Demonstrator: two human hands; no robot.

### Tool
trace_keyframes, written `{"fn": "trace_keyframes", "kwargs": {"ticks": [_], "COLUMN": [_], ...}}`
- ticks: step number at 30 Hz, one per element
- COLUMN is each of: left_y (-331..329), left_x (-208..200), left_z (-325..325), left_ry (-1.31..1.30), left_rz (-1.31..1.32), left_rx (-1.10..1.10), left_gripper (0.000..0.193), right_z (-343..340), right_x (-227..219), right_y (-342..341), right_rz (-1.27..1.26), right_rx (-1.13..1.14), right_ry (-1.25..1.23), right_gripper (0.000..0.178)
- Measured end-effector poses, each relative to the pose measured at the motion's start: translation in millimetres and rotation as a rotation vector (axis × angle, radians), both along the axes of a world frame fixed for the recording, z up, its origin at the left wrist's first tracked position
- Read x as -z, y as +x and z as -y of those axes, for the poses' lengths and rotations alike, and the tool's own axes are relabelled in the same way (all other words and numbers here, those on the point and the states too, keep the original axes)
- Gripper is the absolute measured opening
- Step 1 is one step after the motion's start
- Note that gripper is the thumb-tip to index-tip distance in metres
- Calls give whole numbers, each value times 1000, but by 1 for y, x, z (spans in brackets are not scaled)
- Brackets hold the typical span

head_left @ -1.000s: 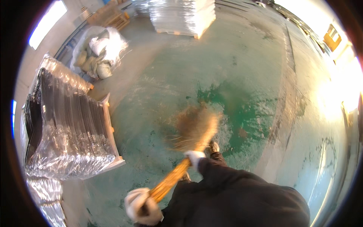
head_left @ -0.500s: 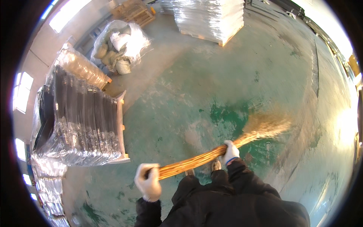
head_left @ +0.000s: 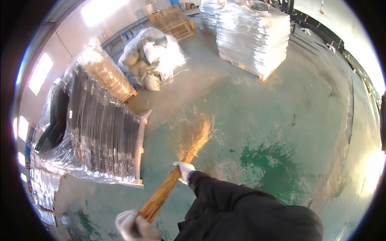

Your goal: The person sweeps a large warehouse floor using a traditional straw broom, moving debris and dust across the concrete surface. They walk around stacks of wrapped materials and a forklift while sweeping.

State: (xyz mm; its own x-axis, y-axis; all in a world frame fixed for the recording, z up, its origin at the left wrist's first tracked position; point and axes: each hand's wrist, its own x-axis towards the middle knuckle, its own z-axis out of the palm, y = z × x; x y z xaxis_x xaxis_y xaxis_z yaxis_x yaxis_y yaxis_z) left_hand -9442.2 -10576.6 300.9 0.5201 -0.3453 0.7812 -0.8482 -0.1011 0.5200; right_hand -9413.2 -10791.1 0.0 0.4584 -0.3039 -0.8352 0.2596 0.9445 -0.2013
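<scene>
A long straw broom [head_left: 163, 195] slants up and away from me across the lower middle of the view. At its butt end my left hand [head_left: 136, 225], in a white glove, is closed around the handle. Farther up, just below the bristles, my right hand [head_left: 185, 170] grips it, gloved in white too, with that arm stretched across my body. The bristle head [head_left: 200, 138] is smeared by motion over the worn green floor [head_left: 237, 116]; whether it touches the floor I cannot tell.
On the left stands a pallet of dark sheets [head_left: 102, 140] in clear film, with a brown wrapped stack [head_left: 105, 72] behind. Filled sacks lie in a plastic bag [head_left: 138, 66] farther back. A tall film-wrapped pallet load [head_left: 251, 38] and a wooden pallet [head_left: 171, 22] stand at the far side.
The broom's bristle end has swung from the right toward the left, my right hand moving with it. My left hand has shifted down and left. The view has turned too.
</scene>
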Motion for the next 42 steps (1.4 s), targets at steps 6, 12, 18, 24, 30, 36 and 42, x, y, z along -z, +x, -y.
{"fn": "trace_keyframes", "kwargs": {"ticks": [6, 12, 18, 24, 30, 36, 42], "left_y": [113, 184, 271, 299, 306, 373, 450], "left_x": [72, 125, 88, -12, -54, -1, 51], "left_z": [155, 280, 373, 459, 527, 639, 794], "left_ry": [181, 309, 195, -27, 72, 138, 242], "left_rz": [-165, -766, -928, -515, -149, -106, -278], "left_rx": [385, 627, 535, 307, 40, -210, 188], "left_gripper": [15, 9, 15, 22, 18, 13, 9], "right_z": [92, 181, 298, 446, 536, 624, 741], "right_x": [137, 158, 83, 9, -3, 34, 79], "right_y": [-94, -154, -68, 92, 292, 430, 340], "right_rz": [-141, -241, 20, 279, 396, 29, -177], "right_rx": [102, 496, 500, 265, -15, -355, -149], "right_ry": [-20, 77, 86, 82, 34, -34, -237], "right_gripper": [20, 21, 19, 21, 16, 29, 20]}}
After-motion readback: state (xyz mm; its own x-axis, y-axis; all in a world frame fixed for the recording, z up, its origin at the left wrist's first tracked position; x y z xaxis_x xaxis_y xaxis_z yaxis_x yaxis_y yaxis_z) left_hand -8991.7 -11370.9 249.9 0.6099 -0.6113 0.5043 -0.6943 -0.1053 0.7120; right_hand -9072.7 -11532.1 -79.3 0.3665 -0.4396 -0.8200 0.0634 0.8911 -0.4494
